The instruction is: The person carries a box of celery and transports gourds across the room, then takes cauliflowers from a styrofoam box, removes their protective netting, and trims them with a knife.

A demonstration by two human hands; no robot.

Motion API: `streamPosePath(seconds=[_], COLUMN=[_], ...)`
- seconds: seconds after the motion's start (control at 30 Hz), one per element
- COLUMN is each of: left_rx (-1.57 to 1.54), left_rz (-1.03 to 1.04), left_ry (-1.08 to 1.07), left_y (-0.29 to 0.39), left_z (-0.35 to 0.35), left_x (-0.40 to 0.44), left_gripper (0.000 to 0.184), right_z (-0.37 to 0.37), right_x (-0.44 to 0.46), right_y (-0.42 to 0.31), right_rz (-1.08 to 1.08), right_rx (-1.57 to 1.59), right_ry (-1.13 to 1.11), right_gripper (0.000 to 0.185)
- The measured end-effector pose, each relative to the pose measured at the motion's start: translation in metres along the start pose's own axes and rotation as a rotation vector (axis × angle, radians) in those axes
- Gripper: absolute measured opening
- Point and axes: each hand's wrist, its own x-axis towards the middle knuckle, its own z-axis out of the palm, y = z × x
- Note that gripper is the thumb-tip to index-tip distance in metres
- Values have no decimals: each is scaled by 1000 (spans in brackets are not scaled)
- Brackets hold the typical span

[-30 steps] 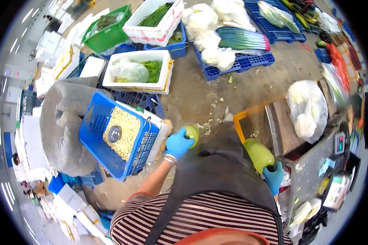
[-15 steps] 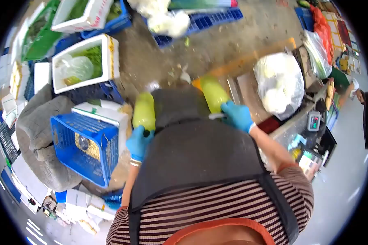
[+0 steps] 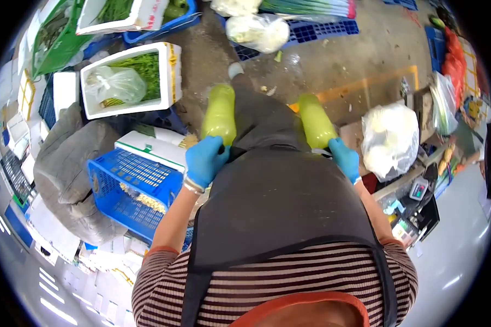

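Note:
My left hand (image 3: 207,161), in a blue glove, is closed around the near end of a long, shiny yellow-green bottle-shaped object (image 3: 220,113). It hangs beside my left leg, and a dark bit shows by my fingers. My right hand (image 3: 344,159), gloved in blue too, grips the narrow near end of a second yellow-green bottle-shaped object (image 3: 315,121) by my right leg. A small pale part shows beside that grip. What exactly these two objects are, I cannot tell. Between them is my dark apron (image 3: 283,201).
To the left stand a blue crate (image 3: 133,163) and a white foam box (image 3: 174,76) of bagged greens. A grey padded bundle (image 3: 65,180) lies beyond the crate. On the right, a clear bag of pale vegetables (image 3: 390,139) rests near a bench. A blue pallet (image 3: 322,28) lies ahead.
Both hands still hold the yellow-green objects, and they now sit further right in view. One shoe shows ahead. The crate and foam box have shifted right in the view.

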Motion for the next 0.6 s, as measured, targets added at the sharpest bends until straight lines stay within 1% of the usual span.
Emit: streamPosePath(seconds=[0.03,0.07,0.13,0.23,0.27,0.33,0.37,0.43,0.53,0.57,0.6], left_rx=[5,13,-21,-139,-134,-126,-131,-136,-130,-102,-139], left_rz=[10,-59,-132,-278,-279,-332,-340,-354,-389,-386,-405], left_ry=[12,11,44,24,51,43,72,93,106,141,173], left_y=[-9,-18,-45,-76,-83,-96,-100,-113,-131,-143,-149], left_z=[-14,-24,-38,-56,-60,-69,-76,-89,-115,-120,-129], left_x=[21,36,61,111,124,143,155,181,225,242,261], left_gripper=[23,25,32,33,34,37,39,37,38,40,42], right_z=[-3,-5,-14,-38,-43,-52,-53,-56,-64,-61,-73], right_x=[11,21,42,70,76,89,95,111,137,145,156], right_y=[-10,-17,-40,-74,-78,-82,-79,-77,-74,-68,-75], right_rz=[28,56,117,211,228,250,256,266,345,339,353], right_rx=[-11,-21,-11,29,30,46,62,134,211,282,313], right_ry=[12,24,56,111,121,142,152,197,152,143,102], right_gripper=[21,21,22,23,23,23,23,24,23,24,25])
